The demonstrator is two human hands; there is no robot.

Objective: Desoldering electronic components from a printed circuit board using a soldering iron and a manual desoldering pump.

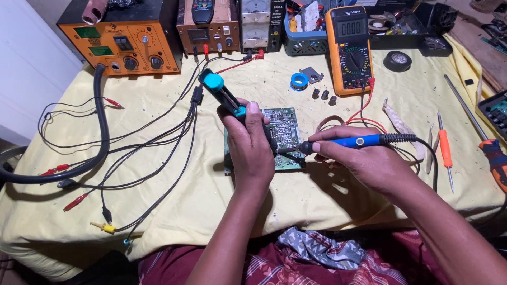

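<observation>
Along the far edge of the tabletop [174,211], which is draped in a pale yellow cloth, stands a row of boxes: an orange rectangular rework station [124,39] with two green displays and black knobs at the left, a brown metal power supply box [207,29] beside it, then a black supply with two white meter faces [259,24]. Right of these a blue-grey plastic basket [305,39] holds small tools, and an orange handheld multimeter [349,50] with a round dial lies just in front of it. A blue ring of tape [299,81] and a black roll of tape [397,60] lie near the multimeter.

The green rectangular circuit board [285,126] lies flat at the middle of the tabletop, directly under both hands. The left hand [252,150] covers the board's left half, its fingers wrapped tight round a teal and black desoldering pump [224,95] that slants up and away to the left. The right hand [359,161] comes in from the right, fingers pinched narrow round a blue-handled soldering iron [351,142] lying almost level, its dark tip pointing left over the board's lower part; whether the tip touches the board is hard to tell. The board carries dense pale tracks and small parts.

An orange-handled screwdriver [446,150] lies well apart at the right.
</observation>
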